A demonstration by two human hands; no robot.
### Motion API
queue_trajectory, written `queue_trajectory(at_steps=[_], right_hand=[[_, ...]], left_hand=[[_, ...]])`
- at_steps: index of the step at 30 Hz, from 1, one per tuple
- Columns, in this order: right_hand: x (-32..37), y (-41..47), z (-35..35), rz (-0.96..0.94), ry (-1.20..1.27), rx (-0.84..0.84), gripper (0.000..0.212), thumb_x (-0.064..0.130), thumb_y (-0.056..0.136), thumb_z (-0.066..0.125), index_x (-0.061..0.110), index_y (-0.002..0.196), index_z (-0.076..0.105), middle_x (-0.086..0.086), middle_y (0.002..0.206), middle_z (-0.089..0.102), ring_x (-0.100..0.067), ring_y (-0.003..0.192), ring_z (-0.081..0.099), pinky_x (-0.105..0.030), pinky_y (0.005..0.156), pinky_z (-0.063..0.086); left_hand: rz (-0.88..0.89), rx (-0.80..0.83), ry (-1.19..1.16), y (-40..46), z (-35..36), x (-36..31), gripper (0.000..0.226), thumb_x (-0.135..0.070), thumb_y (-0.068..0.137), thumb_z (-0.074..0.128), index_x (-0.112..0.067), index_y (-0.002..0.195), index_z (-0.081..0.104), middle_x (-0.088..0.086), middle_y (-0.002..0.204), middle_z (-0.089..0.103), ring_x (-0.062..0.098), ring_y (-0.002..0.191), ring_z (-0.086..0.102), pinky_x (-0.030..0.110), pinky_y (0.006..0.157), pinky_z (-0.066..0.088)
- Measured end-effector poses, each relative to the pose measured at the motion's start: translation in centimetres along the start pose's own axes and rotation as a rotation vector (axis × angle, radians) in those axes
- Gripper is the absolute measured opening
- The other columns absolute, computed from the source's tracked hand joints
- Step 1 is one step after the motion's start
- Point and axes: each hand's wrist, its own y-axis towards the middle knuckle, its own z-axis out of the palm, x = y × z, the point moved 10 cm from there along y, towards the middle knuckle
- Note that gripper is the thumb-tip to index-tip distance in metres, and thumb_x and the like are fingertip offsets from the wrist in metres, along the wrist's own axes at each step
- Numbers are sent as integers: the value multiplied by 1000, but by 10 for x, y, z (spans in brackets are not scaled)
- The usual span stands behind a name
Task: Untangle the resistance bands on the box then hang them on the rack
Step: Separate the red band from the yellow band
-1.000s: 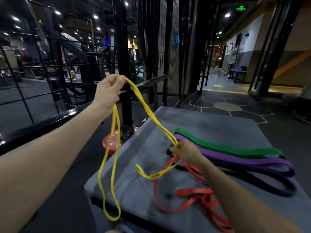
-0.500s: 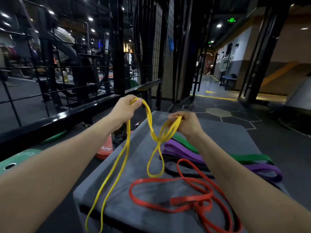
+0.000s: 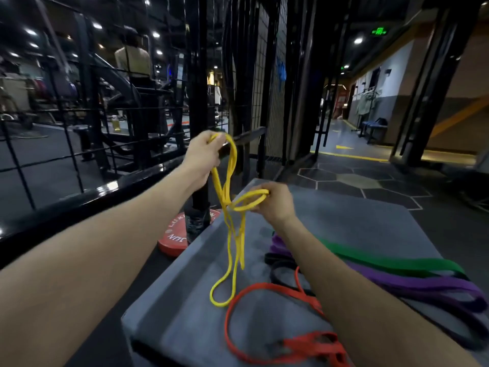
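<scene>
Both hands grip a yellow band (image 3: 232, 207)
Left hand (image 3: 203, 157) and right hand (image 3: 275, 205) pinch its flat rubbery loops; red band (image 3: 264, 290) lies at 6 o'clock on the grey box (image 3: 185, 300).

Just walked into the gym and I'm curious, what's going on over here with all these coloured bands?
A person is untangling resistance bands on a grey box. Both hands are on the yellow band: the left hand holds its upper loops up high, the right hand grips another loop lower down, and the rest dangles to the box top. The red band lies twisted on the box, with the green band, purple band and a black band alongside. None is on the rack yet.
</scene>
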Motion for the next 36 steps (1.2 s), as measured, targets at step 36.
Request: queue_trajectory(at_steps=[36], right_hand=[[-186,-169,-148,420,-636,-53,13,9,85,58,2,89,68,-19,95,69,-34,94,62,-32,74,46]], left_hand=[[18,839,612,-254,181,185,36,-29,79,72,-11,108,62,2,103,54,11,95,51,20,86,38]])
